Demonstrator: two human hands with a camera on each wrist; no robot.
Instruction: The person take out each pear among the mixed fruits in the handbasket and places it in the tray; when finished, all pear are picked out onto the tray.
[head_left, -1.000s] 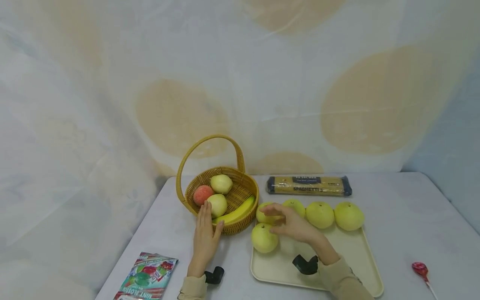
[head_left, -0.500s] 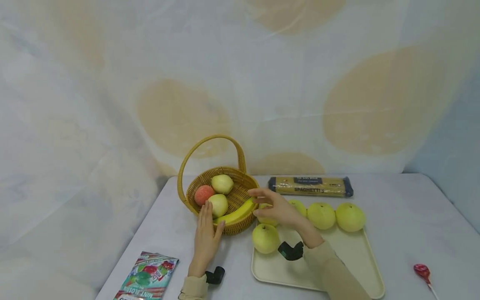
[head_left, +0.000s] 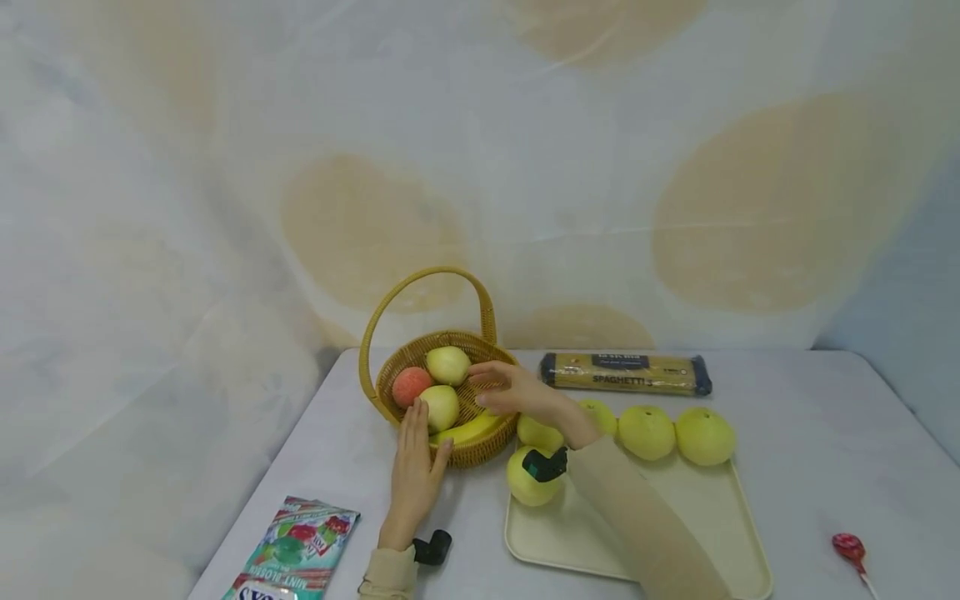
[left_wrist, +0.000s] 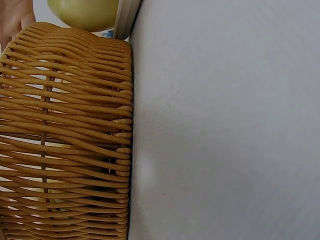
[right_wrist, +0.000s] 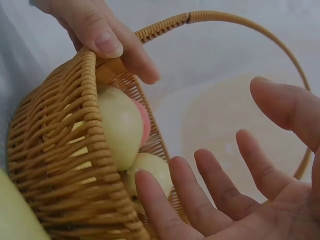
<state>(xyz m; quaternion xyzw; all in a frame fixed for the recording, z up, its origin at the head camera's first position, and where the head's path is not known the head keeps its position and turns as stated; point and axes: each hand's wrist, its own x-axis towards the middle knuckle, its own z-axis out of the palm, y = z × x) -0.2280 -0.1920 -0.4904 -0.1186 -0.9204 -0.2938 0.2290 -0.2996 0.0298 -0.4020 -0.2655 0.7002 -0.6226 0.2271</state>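
In the head view a wicker basket (head_left: pixel 474 454) with a tall handle holds two pale green fruits (head_left: pixel 448 365), a reddish round fruit (head_left: pixel 412 387) and a banana (head_left: pixel 463 432). My left hand (head_left: pixel 412 479) rests on its front rim, with straight fingers and the thumb spread apart. The right wrist view shows that thumb touching the rim from close up. My right hand (head_left: pixel 525 393) hovers over the basket's right side, its fingers spread and holding nothing. The left wrist view is mostly the basket's woven wall (left_wrist: pixel 75 130).
Right of the basket, a cream tray (head_left: pixel 570 550) carries several yellow-green round fruits (head_left: pixel 647 432). Behind it lies a spaghetti pack (head_left: pixel 626 372). A candy bag (head_left: pixel 296 546) is at the front left, a red lollipop (head_left: pixel 849 547) at the far right.
My right hand has moved left from above the tray fruits to over the basket. My left hand has stayed on the rim, and the fruits have kept their places.
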